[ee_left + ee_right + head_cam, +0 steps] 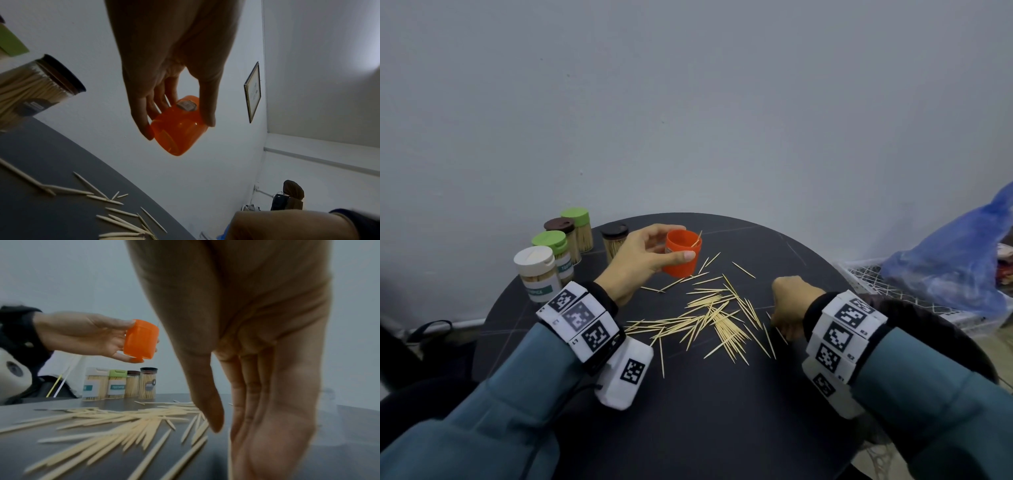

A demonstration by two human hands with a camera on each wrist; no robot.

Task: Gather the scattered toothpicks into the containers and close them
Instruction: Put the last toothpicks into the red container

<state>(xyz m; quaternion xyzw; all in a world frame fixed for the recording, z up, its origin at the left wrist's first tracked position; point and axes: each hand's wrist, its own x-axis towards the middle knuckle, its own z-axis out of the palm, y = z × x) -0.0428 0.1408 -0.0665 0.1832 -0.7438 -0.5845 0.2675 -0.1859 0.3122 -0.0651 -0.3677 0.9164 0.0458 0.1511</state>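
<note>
My left hand [650, 251] grips a small orange container [683, 255] between thumb and fingers, lifted above the back of the round dark table [722, 411]. One toothpick [697, 238] sticks out of its open top. In the left wrist view the orange container [179, 129] hangs tilted in the fingers. Scattered toothpicks [715, 315] lie in a loose pile mid-table. My right hand [791, 305] is at the pile's right edge, fingers [252, 394] pointing straight down at the tabletop, thumb apart; I see nothing held between them.
Several lidded toothpick jars stand at the table's back left: white lid [538, 272], green lid [553, 246], brown lid [561, 236], black lid [614, 241]. A white crate [866, 274] and a blue plastic bag [955, 260] sit off the table's right. A wall is behind.
</note>
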